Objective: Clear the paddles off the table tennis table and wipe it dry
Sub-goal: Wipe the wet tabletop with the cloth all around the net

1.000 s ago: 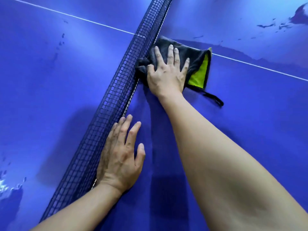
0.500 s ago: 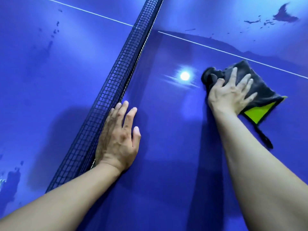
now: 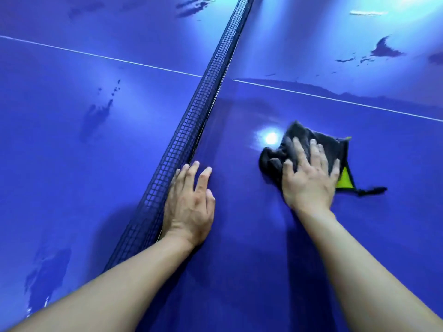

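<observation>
While both arms reach out over the blue bench [image 3: 239,271], the wiping step looks to be the one going on. No paddles show anywhere in this view, so that part seems done, though some of the bench is out of sight.

Nearest is the left hand [image 3: 189,207]. It lies flat on the bench with its fingers [image 3: 203,178] a little spread, holding nothing, and its side touches the bottom of the black net [image 3: 191,130]. It seems to be propping the person up.

A bit farther out, on the right side of the net, the right hand [image 3: 309,178] presses flat on the dark cloth [image 3: 299,137]. Its fingers are spread wide over the cloth, pushing down and not pinching it. A yellow-green corner and a small loop stick out on the right.

Around the cloth the bench looks smooth. Farther off, past the white line [image 3: 359,101], dark wet patches [image 3: 386,49] show on the right, and more lie on the left of the net.

Next, the cloth should probably slide toward those far wet patches, pressed flat so it soaks them up. The left side needs wiping too.
</observation>
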Available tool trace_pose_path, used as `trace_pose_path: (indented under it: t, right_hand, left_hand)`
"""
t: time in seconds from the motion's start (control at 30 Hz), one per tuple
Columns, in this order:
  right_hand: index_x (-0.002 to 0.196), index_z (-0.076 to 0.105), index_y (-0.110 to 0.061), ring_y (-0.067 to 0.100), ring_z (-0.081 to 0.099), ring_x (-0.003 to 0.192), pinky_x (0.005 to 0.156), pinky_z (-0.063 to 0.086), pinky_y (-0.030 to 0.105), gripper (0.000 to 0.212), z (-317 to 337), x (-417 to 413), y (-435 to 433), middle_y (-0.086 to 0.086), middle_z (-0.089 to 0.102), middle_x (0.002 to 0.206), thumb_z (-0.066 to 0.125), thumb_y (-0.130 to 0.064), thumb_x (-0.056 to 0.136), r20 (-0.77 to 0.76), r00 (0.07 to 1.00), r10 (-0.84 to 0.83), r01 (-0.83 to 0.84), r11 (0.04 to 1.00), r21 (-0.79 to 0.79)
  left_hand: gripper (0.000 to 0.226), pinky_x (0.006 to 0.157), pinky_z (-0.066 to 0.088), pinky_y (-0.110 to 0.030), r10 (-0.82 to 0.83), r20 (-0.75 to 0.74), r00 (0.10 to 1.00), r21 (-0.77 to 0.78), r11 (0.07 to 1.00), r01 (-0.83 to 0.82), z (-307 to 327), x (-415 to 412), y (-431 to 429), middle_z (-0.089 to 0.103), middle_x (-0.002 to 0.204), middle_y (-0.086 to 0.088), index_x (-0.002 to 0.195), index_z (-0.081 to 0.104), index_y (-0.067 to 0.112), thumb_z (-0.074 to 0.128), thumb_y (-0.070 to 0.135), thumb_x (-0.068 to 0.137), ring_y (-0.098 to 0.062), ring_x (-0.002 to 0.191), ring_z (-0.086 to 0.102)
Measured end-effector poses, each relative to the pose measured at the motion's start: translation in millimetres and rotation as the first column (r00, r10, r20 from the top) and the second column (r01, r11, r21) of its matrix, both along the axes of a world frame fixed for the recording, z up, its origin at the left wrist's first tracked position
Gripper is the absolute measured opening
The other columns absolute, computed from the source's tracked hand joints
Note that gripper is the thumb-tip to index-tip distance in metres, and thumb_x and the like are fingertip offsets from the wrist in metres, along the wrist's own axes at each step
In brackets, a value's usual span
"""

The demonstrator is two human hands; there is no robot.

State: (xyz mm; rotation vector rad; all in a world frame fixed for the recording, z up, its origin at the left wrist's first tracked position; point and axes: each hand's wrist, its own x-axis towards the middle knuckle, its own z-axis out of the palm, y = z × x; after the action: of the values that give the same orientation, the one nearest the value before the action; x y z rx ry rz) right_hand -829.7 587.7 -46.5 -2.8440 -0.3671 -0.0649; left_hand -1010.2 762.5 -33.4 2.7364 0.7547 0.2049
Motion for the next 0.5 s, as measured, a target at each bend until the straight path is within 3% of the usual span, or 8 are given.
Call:
trace_pose_path:
  t: [0.1,0.23,0.3,0.37,0.43,0.5]
  right_hand:
    - [0.160,0.029,-0.037,0.018,0.012,0.157,0.126,-0.002,0.054,0.061,4.4,1.3,-65.5,0.005,0.020,0.170,0.029,-0.050,0.100,-0.034,0.971,-0.239,0.239,0.971,0.011]
    - [0.161,0.028,-0.032,0.023,0.010,0.158,0.125,0.001,0.057,0.058,10.0,-9.7,-50.8,0.011,0.016,0.170,0.039,-0.039,0.104,-0.070,0.944,-0.321,0.322,0.947,-0.003]
    - [0.161,0.027,-0.033,0.023,0.009,0.158,0.125,-0.001,0.056,0.060,11.0,-31.3,-5.1,0.011,0.014,0.171,0.039,-0.041,0.103,-0.053,0.976,-0.209,0.208,0.978,-0.014]
    - [0.162,0.025,-0.035,0.022,0.007,0.158,0.126,-0.003,0.054,0.062,9.2,-69.6,52.4,0.009,0.012,0.171,0.037,-0.044,0.102,-0.015,0.999,0.036,-0.036,0.999,-0.033]
    - [0.162,0.024,-0.037,0.020,0.005,0.159,0.126,-0.004,0.054,0.064,6.3,-115.7,105.4,0.007,0.011,0.172,0.035,-0.046,0.100,-0.002,0.954,0.299,-0.299,0.954,-0.033]
    - [0.161,0.024,-0.037,0.019,0.005,0.159,0.126,-0.003,0.054,0.064,5.9,-148.9,136.1,0.007,0.012,0.172,0.034,-0.047,0.099,-0.024,0.889,0.457,-0.457,0.889,-0.022]
  left_hand:
    - [0.044,0.123,0.024,-0.046,-0.025,0.026,0.999,-0.049,0.998,0.027,7.7,-16.5,-4.4,0.039,0.155,-0.015,0.142,0.050,0.008,0.047,0.017,0.099,-0.034,0.145,0.035]
    - [0.053,0.120,0.030,-0.044,-0.027,-0.002,1.000,-0.143,0.989,0.026,16.3,-81.3,-19.4,0.031,0.161,-0.009,0.149,0.042,0.013,0.051,0.021,0.098,-0.029,0.148,0.031]
    - [0.052,0.120,0.029,-0.039,-0.055,-0.050,0.997,-0.151,0.987,0.047,20.0,-117.6,-24.8,0.030,0.162,-0.006,0.150,0.041,0.015,0.045,0.025,0.099,-0.026,0.148,0.032]
    - [0.056,0.120,0.030,-0.039,-0.099,-0.104,0.990,-0.127,0.988,0.086,24.7,-144.3,-29.6,0.034,0.160,-0.006,0.149,0.045,0.013,0.036,0.032,0.097,-0.024,0.148,0.034]
    - [0.061,0.119,0.032,-0.040,-0.143,-0.165,0.976,-0.096,0.987,0.128,27.8,-164.1,-36.8,0.036,0.159,-0.006,0.147,0.047,0.011,0.032,0.036,0.094,-0.024,0.147,0.034]
    - [0.061,0.118,0.035,-0.040,-0.149,-0.219,0.964,-0.069,0.988,0.137,30.4,-182.7,-44.6,0.038,0.158,-0.007,0.146,0.049,0.012,0.033,0.036,0.092,-0.024,0.147,0.036]
